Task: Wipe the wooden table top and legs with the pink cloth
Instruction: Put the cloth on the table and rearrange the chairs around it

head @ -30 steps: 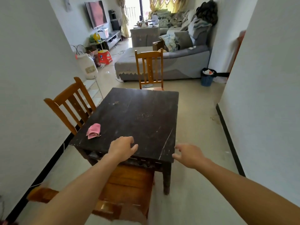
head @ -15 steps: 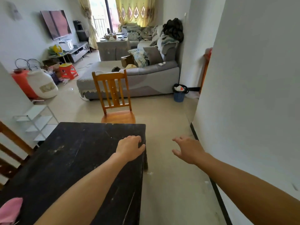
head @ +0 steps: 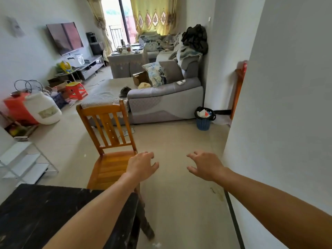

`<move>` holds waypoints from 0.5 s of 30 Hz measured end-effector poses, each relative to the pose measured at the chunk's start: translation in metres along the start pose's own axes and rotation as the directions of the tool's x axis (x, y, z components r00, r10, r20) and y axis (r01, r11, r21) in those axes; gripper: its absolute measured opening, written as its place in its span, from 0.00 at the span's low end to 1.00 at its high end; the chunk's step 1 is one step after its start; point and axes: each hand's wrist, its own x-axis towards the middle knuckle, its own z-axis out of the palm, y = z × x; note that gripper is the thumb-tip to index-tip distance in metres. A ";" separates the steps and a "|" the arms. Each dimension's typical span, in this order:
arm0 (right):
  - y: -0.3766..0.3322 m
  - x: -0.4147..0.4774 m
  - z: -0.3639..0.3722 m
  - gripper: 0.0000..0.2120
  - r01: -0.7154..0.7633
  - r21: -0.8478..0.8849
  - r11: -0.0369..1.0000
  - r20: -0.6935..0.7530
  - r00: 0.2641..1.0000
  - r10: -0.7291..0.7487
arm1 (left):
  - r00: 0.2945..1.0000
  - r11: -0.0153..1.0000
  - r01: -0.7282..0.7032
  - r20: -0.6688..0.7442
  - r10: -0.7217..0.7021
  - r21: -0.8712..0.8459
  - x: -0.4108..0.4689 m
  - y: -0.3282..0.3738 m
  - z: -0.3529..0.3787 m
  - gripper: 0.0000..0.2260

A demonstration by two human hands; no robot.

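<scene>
The dark wooden table [head: 45, 212] fills the lower left corner, its far right corner and one leg [head: 146, 225] showing. My left hand [head: 142, 166] hovers past the table's far edge, over the seat of an orange wooden chair [head: 109, 141], fingers loosely spread and holding nothing. My right hand [head: 206, 166] hangs in the air over the floor to the right, fingers spread and empty. The pink cloth is out of view.
A white wall [head: 278, 123] stands close on the right. A white wire shelf [head: 27, 162] sits at left. Beyond the chair are a grey sofa [head: 165, 99], a blue bin [head: 203, 119], a white jug [head: 43, 108] and a red stool [head: 76, 90].
The view has moved forward and right along the table. The pink cloth has dropped out of view at lower left. Both hands have moved past the table's far right corner, still empty.
</scene>
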 end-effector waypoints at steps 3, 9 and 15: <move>0.042 0.075 -0.017 0.26 0.061 -0.022 0.998 -0.035 0.998 -0.061 | 0.996 0.997 0.070 -0.051 -0.071 -0.026 0.063 0.004 -0.003 0.17; 0.070 0.215 -0.024 0.26 0.214 -0.009 0.977 -0.057 0.975 -0.214 | 0.968 0.975 0.223 -0.114 -0.223 -0.010 0.167 -0.035 -0.002 0.16; 0.086 0.365 -0.007 0.26 0.382 -0.043 0.923 -0.144 0.912 -0.384 | 0.930 0.955 0.282 -0.269 -0.250 0.087 0.290 -0.101 0.020 0.20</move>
